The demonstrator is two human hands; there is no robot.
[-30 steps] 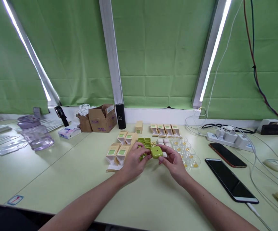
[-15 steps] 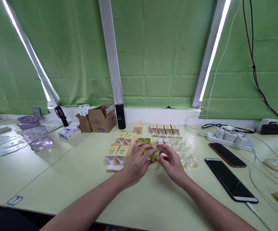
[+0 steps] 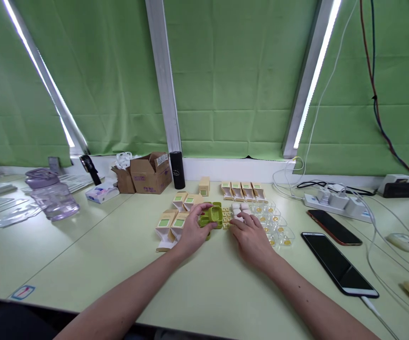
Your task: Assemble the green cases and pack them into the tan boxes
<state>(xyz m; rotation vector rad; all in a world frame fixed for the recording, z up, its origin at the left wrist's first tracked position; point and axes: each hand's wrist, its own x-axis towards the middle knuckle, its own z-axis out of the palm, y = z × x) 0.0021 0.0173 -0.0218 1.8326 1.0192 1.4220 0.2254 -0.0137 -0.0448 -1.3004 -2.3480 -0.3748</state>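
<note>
- Head view, with the green box as the middle of the dial: the green box [image 3: 216, 214] is over the table [image 3: 197, 302], its hollow side in sight
- The left hand [image 3: 194, 229], at 8 o'clock, pinches the green box between thumb and fingers
- The right hand [image 3: 252, 236], at 4 o'clock, is palm down with fingers bent, the fingertips at the small yellow pieces [image 3: 226, 218]; whether it grips one I cannot tell
- These yellow pieces sit just beside the green box at 3 o'clock; next to them are white blocks [image 3: 236, 211], partly covered by the right hand
- Clear cups [image 3: 286, 242] with yellow middles stand farther out, between 3 and 4 o'clock
- Cartons [image 3: 164, 223] with green labels lie open near 9 o'clock, four more [image 3: 247, 192] stand in a row at 2, and a small carton [image 3: 204, 186] stands between 11 and 12
- A brown box [image 3: 151, 177] is at 10 o'clock, a black bottle [image 3: 177, 171] just beside it, and a purple jug [image 3: 54, 198] well apart at 9
- A white-edged phone [image 3: 339, 264] lies near 4 o'clock, a power strip [image 3: 337, 208] at 3
</note>
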